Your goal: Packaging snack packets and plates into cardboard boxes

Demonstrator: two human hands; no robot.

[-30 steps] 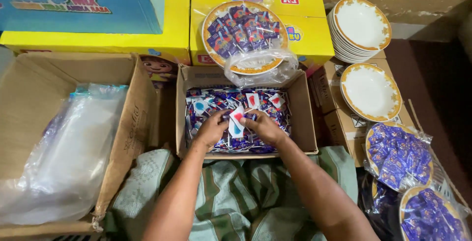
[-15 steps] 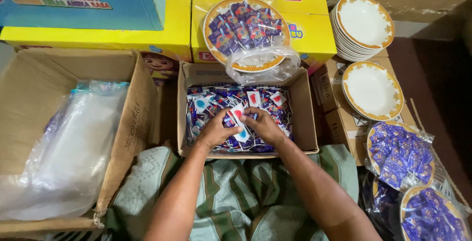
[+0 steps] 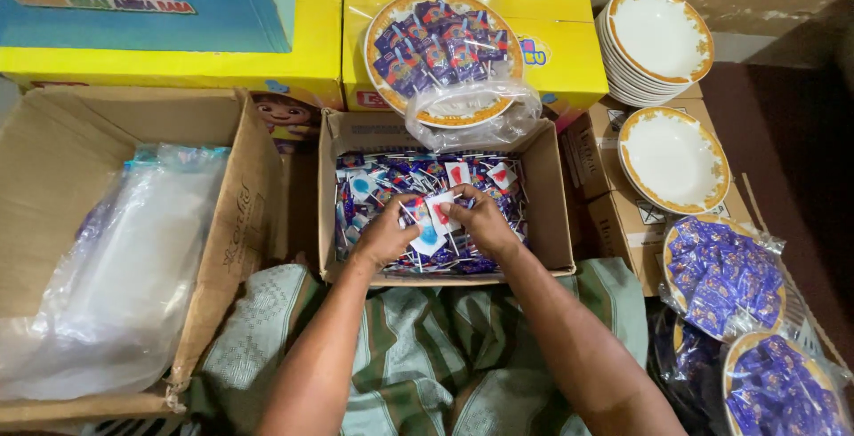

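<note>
both hands are down inside the small cardboard box [image 3: 544,213] in front of the person, which is filled with a loose heap of small wrapped sweets on thin white sticks, their wrappers blue, purple and white with red marks. the left hand [image 3: 384,237] and the right hand [image 3: 481,221] meet over the middle of the heap, fingers curled shut together on a small bunch of stick sweets [image 3: 431,219] whose white wrappers with red and blue prints fan out between the thumbs. the bunch sits just above the rest of the pile, touching both hands. behind the box, a gold-rimmed plate of purple sweets in a clear bag [image 3: 445,53] rests on a yellow carton [image 3: 551,44]. to the right stand a stack of empty white plates [image 3: 654,40] and two more bagged plates of sweets [image 3: 743,311]. on the left, a larger cardboard box [image 3: 53,133] holds clear plastic bags [image 3: 124,267]. a green striped cloth [image 3: 436,347] covers the person's lap.
</note>
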